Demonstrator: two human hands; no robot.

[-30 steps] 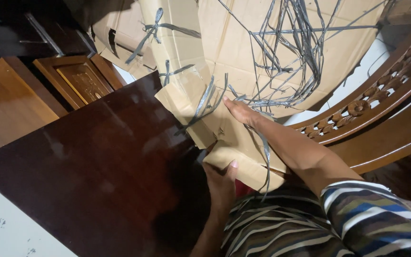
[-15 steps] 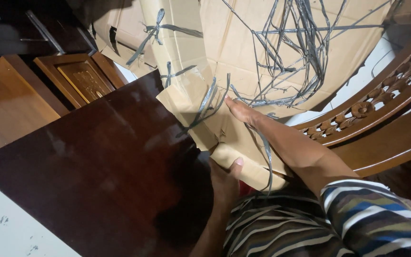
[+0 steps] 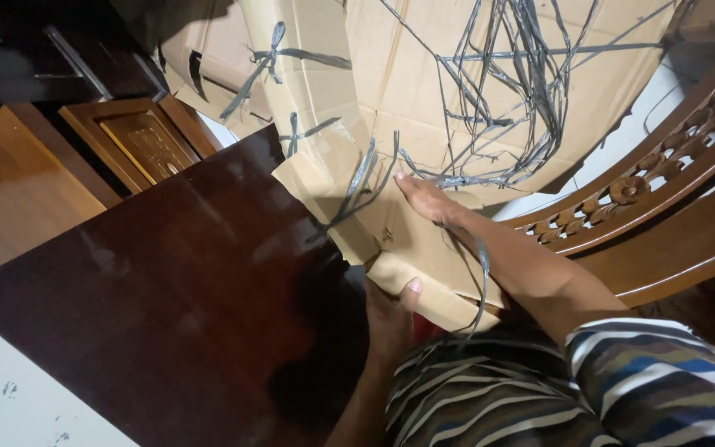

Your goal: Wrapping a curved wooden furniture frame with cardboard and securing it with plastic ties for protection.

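Holding: left hand (image 3: 391, 310) grips the bottom edge of the cardboard (image 3: 424, 265), thumb on top, fingers hidden under it.
Pressing: right hand (image 3: 425, 199) lies flat on the cardboard, fingers together.
Cardboard place: middle of the frame, over the dark board (image 3: 175, 298).
Straps (image 3: 506, 91): grey, tangled, top right.
Carved rail (image 3: 647, 182): right side.
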